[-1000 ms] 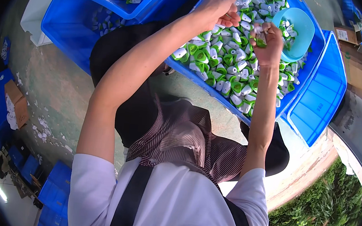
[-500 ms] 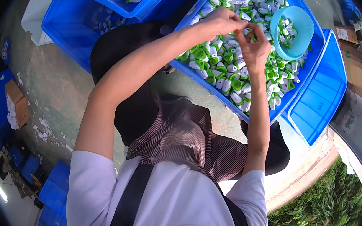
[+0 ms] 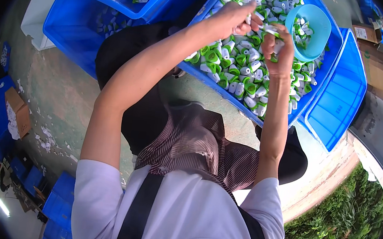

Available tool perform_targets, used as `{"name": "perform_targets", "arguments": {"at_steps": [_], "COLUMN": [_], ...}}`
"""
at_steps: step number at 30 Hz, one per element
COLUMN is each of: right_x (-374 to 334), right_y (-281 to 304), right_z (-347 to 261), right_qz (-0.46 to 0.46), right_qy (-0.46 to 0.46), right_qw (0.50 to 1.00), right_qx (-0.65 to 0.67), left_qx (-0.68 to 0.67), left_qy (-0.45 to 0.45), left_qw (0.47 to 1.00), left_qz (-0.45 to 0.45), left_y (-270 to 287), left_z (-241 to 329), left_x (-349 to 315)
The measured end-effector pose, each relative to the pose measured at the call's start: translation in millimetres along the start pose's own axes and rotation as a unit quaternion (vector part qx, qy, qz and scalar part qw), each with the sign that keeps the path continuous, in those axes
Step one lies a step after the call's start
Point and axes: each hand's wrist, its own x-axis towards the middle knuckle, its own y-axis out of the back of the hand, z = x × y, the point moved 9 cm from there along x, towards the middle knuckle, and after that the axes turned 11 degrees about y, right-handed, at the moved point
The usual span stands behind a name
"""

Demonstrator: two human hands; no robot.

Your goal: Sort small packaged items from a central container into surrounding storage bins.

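Several small white-and-green plastic pieces (image 3: 233,70) fill a large blue crate (image 3: 224,92) in front of me. Above its middle, my left hand (image 3: 233,20) has its fingers bent together, a bit of white showing between them; most of what it holds is hidden. Close beside it, my right hand (image 3: 280,54) is closed round a white-and-green plastic piece (image 3: 270,29), held between thumb and fingers. At the crate's far right rests a light blue bowl (image 3: 318,48), with more such pieces inside.
At the upper left, a blue tray (image 3: 158,5) with wrapped pieces sits over another blue crate (image 3: 66,27). A blue lid (image 3: 340,101) leans against the main crate's right side. Cardboard boxes (image 3: 374,61) stand at the far right. My knees are close to the crate's near edge.
My hands were together at the fingertips and have moved a little apart. The right hand has turned and now shows a white-and-green piece in its fingers.
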Motion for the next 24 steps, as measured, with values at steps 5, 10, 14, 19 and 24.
{"name": "perform_targets", "arguments": {"at_steps": [5,10,14,19,24], "right_x": [13.5,19.3,27.3,14.2,8.4], "right_y": [80.4,46.1,61.2,23.1,-16.3], "right_z": [5.3,27.3,56.5,5.2,-27.3], "right_qz": [0.076,-0.105,-0.173,-0.083,-0.038], "right_qy": [-0.046,0.037,0.050,0.142,0.195], "right_qw": [0.991,0.494,0.419,0.715,0.798], "right_qx": [-0.104,-0.862,-0.890,-0.680,-0.569], "left_qx": [-0.073,-0.007,0.057,0.224,0.049], "left_qy": [0.006,-0.006,-0.032,0.009,-0.055], "left_qw": [0.995,1.000,0.997,0.963,0.997], "left_qz": [0.061,0.020,0.026,0.147,0.013], "left_y": [19.1,15.2,9.7,21.0,-0.4], "left_z": [1.4,-7.9,-2.7,-11.4,-7.8], "left_x": [20.2,8.0,9.8,17.1,12.5]}}
